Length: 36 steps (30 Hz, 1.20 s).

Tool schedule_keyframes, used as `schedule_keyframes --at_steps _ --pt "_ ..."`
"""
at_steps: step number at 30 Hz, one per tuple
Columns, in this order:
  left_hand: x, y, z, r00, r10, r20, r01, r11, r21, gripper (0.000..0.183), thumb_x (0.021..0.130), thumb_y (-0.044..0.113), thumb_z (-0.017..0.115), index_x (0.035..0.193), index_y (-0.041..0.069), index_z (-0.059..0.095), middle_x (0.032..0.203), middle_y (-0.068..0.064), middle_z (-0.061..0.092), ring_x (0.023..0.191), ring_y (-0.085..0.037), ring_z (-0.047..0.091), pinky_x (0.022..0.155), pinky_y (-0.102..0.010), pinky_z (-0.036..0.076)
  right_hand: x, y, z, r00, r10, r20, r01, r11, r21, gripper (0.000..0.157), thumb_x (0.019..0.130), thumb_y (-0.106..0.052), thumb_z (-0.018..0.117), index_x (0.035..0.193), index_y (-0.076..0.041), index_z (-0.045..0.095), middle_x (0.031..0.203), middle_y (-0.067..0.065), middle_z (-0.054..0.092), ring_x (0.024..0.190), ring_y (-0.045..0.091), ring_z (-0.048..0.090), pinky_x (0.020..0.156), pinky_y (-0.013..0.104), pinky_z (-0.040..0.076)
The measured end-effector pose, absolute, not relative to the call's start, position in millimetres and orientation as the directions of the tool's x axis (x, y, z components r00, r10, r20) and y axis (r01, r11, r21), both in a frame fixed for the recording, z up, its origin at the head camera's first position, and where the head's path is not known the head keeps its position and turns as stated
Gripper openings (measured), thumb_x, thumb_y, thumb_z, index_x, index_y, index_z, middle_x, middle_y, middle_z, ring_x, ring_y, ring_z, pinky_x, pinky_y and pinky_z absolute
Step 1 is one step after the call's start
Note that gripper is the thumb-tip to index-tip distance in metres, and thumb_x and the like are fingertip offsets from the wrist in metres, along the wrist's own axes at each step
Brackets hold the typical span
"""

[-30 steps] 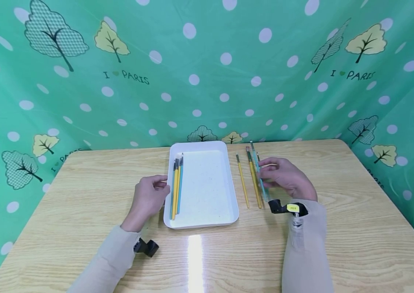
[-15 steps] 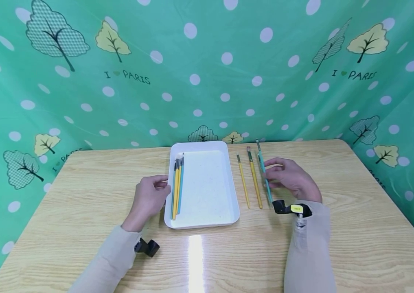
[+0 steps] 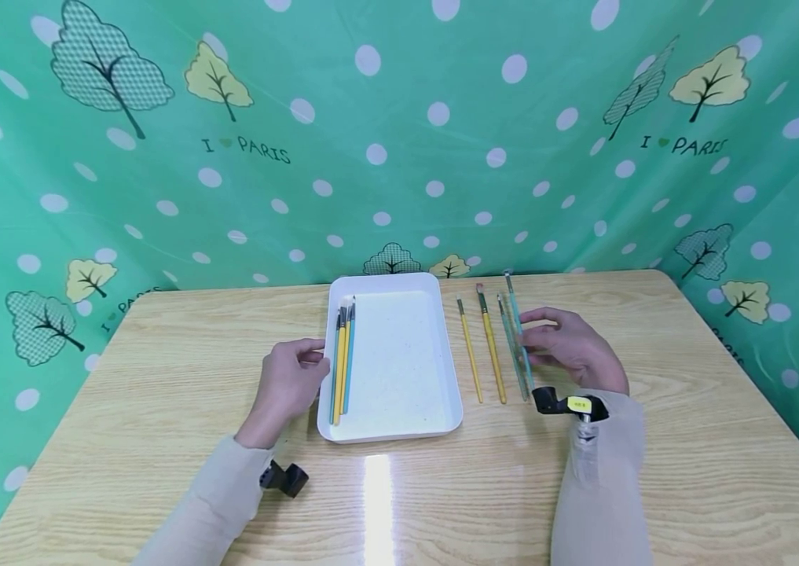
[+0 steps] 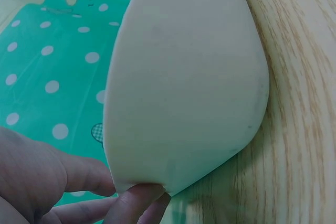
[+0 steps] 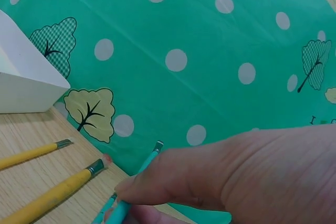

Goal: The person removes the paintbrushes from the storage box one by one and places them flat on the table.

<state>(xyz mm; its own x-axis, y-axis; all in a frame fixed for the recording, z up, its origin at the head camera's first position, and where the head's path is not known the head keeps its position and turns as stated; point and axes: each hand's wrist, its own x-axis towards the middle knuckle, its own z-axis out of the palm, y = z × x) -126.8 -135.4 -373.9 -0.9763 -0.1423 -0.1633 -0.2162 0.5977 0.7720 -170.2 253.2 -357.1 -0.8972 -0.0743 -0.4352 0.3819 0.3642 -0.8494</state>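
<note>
My left hand point(image 3: 291, 380) grips the left wall of a white rectangular tray point(image 3: 399, 433), fingertips against its outer side. The outer wall point(image 4: 184, 77) fills much of the left wrist view. In the tray, several paintbrushes point(image 3: 341, 369) with yellow and blue handles lie side by side along the left. My right hand point(image 3: 569, 346) pinches a turquoise paintbrush point(image 3: 516, 310) between thumb and fingers, bristles pointing away. Just left of it a second turquoise paintbrush point(image 3: 510, 338) lies on the table. Further left are a thick yellow paintbrush point(image 3: 492, 346) and a thin yellow one point(image 3: 470, 350).
The wooden table point(image 3: 689, 440) extends on both sides of the tray. A green dotted curtain point(image 3: 399, 196) with printed trees hangs behind the table's back edge and along its sides. A bright light reflection point(image 3: 376, 503) shows on the table in front of the tray.
My right hand has shifted right with the turquoise paintbrush, away from the yellow ones. The second turquoise paintbrush now shows apart on the table. My left hand and the tray stay put.
</note>
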Motion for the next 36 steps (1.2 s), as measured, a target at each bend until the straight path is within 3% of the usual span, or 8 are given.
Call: schedule_keyframes --at_steps 11,22,36 --pt "-126.6 -135.1 -373.2 -0.975 -0.144 -0.17 -0.222 0.594 0.773 0.039 0.099 0.012 0.06 0.137 0.001 0.062 0.117 -0.019 0.067 0.098 -0.026 0.068 0.069 -0.027 0.062 -168.1 256.7 -359.0 -0.891 -0.003 -0.453 0.415 0.399 -0.818 0.053 0.098 -0.017 0.063 0.148 -0.007 0.046 0.124 0.015 0.066 0.09 0.015 0.068 0.083 0.028 0.06" --pt "-126.6 -135.0 -373.1 -0.973 -0.145 -0.177 -0.229 0.591 0.774 0.04 0.1 0.012 0.059 0.138 0.001 0.061 0.117 -0.019 0.066 0.099 -0.027 0.068 0.069 -0.027 0.062 -171.0 260.4 -364.2 -0.881 0.057 -0.469 0.447 0.418 -0.791 0.045 0.1 -0.016 0.063 0.139 0.003 0.055 0.102 0.004 0.071 0.079 0.007 0.066 0.074 0.023 0.059" --pt "-126.6 -135.3 -373.1 -0.973 -0.15 -0.174 -0.23 0.597 0.769 0.039 0.099 0.013 0.06 0.136 0.002 0.063 0.117 -0.018 0.068 0.1 -0.028 0.068 0.07 -0.027 0.061 -171.6 258.4 -373.0 -0.869 0.169 -0.466 0.487 0.468 -0.738 0.042 0.094 -0.014 0.07 0.131 0.002 0.06 0.106 0.008 0.065 0.084 0.013 0.065 0.074 0.024 0.055"
